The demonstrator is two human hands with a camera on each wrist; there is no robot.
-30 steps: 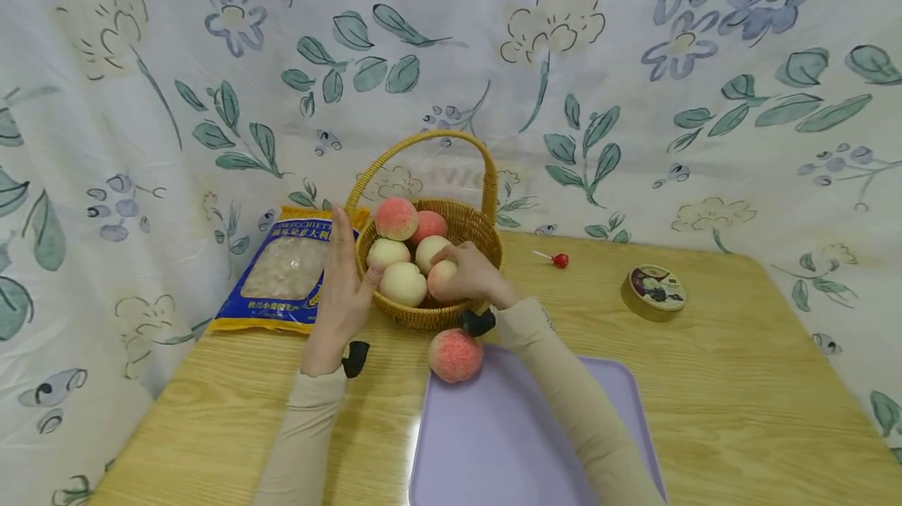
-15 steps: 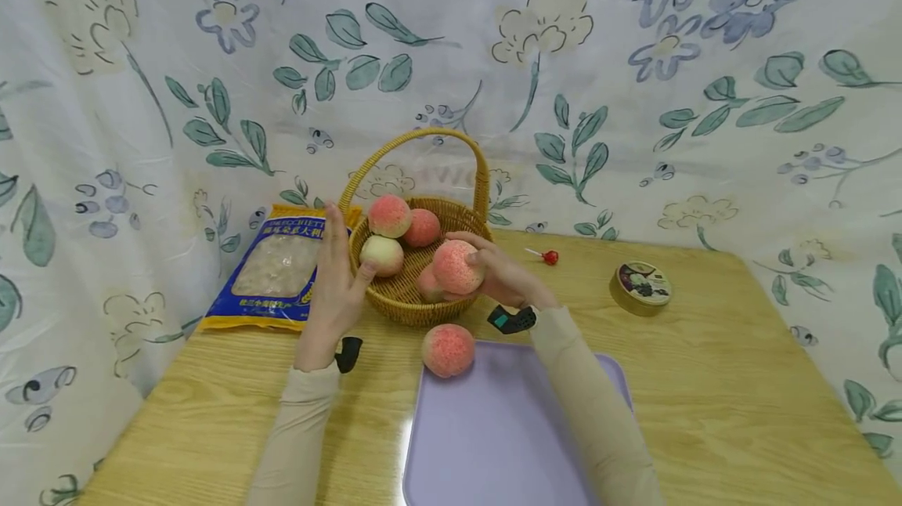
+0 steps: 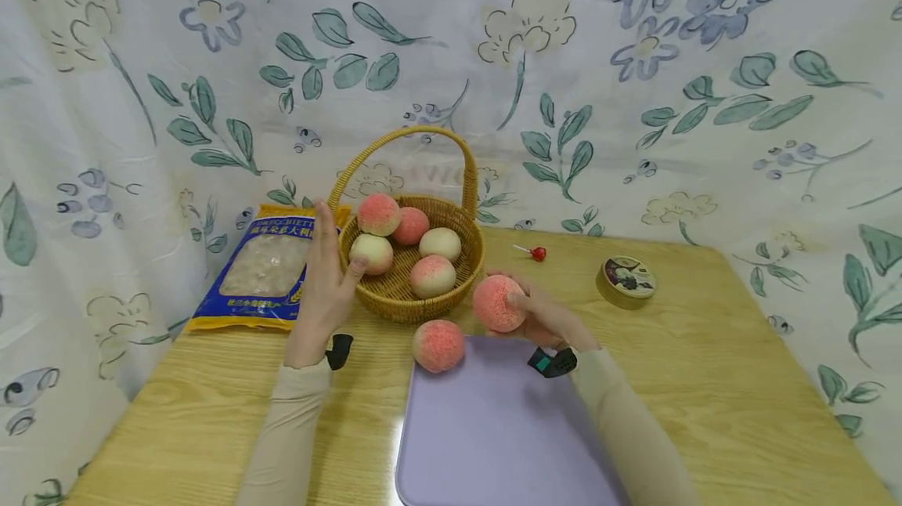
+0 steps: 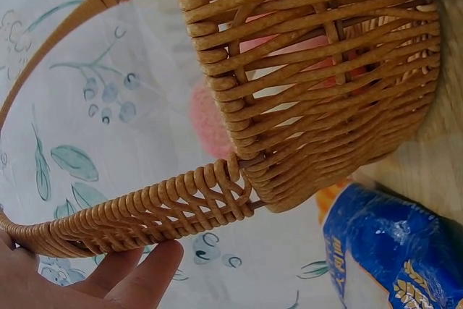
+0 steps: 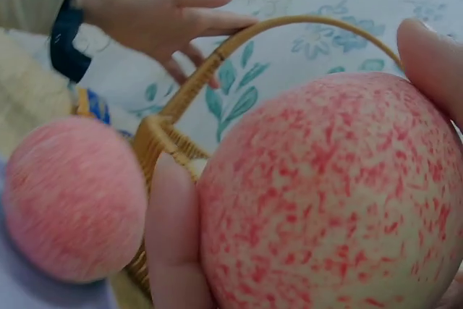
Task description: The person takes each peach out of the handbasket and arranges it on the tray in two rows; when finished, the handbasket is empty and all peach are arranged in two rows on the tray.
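My right hand (image 3: 553, 319) grips a pink-speckled peach (image 3: 497, 303) between thumb and fingers, just off the basket's right front and over the tray's far edge. In the right wrist view this peach (image 5: 333, 200) fills much of the picture. The wicker basket (image 3: 395, 309) holds several pink and cream peaches. My left hand (image 3: 320, 306) is at the basket's left side, fingers straight; in the left wrist view its fingers (image 4: 148, 276) touch the basket handle (image 4: 145, 211). Another peach (image 3: 439, 346) lies at the far left corner of the lilac tray (image 3: 486, 435).
A blue and yellow pasta bag (image 3: 264, 267) lies left of the basket, partly behind my left hand. To the right are a red lollipop (image 3: 539, 254) and a round tin (image 3: 625, 283) on the wooden table (image 3: 705, 381). A floral curtain (image 3: 451, 59) hangs behind.
My right hand has lifted a peach out of the basket and carried it right and nearer, to above the tray's far edge. The left hand stays by the handle. The head view shifts slightly.
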